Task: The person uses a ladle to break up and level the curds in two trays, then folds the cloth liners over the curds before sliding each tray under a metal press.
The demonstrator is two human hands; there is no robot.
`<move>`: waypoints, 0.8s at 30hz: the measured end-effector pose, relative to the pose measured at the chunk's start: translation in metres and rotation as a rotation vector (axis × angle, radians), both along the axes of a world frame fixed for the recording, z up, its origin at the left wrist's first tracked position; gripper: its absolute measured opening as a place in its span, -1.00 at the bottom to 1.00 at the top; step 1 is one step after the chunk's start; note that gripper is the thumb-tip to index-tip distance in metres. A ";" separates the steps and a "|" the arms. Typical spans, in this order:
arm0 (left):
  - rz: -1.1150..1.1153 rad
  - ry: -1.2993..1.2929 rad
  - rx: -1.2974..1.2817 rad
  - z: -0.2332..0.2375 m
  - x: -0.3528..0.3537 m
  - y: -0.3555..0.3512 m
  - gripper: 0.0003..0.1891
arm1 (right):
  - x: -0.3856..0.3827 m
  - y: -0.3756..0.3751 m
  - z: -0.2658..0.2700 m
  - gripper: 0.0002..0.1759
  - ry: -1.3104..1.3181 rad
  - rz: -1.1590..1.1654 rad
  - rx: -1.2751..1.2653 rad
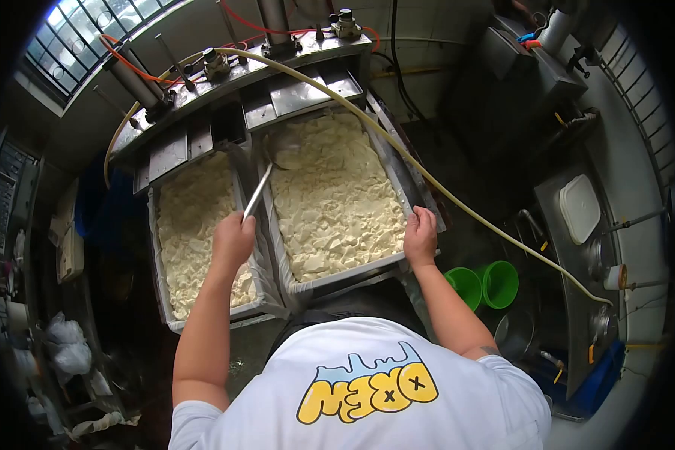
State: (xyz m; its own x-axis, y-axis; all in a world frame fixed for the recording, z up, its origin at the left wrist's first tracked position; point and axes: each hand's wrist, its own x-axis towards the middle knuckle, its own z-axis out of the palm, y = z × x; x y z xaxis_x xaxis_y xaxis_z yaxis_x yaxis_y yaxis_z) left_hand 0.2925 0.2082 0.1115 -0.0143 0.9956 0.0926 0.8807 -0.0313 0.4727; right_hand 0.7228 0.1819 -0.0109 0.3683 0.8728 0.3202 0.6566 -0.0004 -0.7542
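Two cloth-lined trays hold pale yellow, crumbly curd, the left tray (268, 307) and the right tray (345, 277). My left hand (233, 238) is closed round the metal handle of a ladle (258, 192), above the gap between the trays. The ladle's bowl rests at the upper left part of the curd (330, 202) in the right tray and is partly hidden. At the right tray's lower right edge, my right hand (421, 235) has its fingers curled over the rim and cloth.
A metal press frame (255, 71) with cylinders stands behind the trays. From it, a pale hose (427, 174) runs across to the right. Two green buckets (499, 284) stand at the lower right, near a metal counter (559, 217) with a white lid (580, 209).
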 end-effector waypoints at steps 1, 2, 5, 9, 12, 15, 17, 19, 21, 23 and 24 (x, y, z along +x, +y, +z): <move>0.001 0.000 0.004 -0.001 0.003 0.011 -0.75 | 0.000 0.000 -0.001 -0.62 -0.007 -0.004 -0.003; 0.073 0.112 -0.017 -0.003 0.008 0.022 -0.73 | -0.001 0.000 -0.002 -0.62 -0.012 -0.008 -0.008; 0.112 0.334 0.036 -0.029 0.004 0.044 -0.68 | 0.000 0.000 -0.003 -0.63 -0.072 -0.011 -0.009; 0.013 0.416 0.308 -0.052 0.002 0.040 -0.59 | -0.001 -0.002 0.000 -0.63 -0.055 -0.038 -0.022; -0.002 0.368 0.328 -0.061 0.009 0.029 -0.57 | -0.003 -0.003 -0.002 -0.63 -0.101 -0.033 0.033; 0.041 0.245 0.278 -0.061 0.038 0.025 -0.60 | -0.004 -0.002 -0.001 -0.63 -0.079 -0.042 0.043; 0.110 -0.210 0.075 -0.060 0.060 0.030 -0.64 | -0.004 -0.002 0.001 -0.63 -0.070 -0.040 0.019; 0.152 -0.267 0.117 -0.053 0.084 0.036 -0.69 | -0.003 -0.001 0.001 -0.63 -0.100 -0.042 0.023; 0.238 -0.367 -0.058 -0.036 0.106 0.043 -0.70 | -0.002 -0.002 -0.001 -0.63 -0.130 -0.041 0.023; 0.275 -0.345 -0.013 -0.041 0.131 0.058 -0.71 | -0.002 -0.002 -0.001 -0.63 -0.133 -0.035 0.031; 0.274 -0.344 -0.029 -0.039 0.147 0.065 -0.71 | -0.002 -0.002 -0.002 -0.63 -0.133 -0.032 0.030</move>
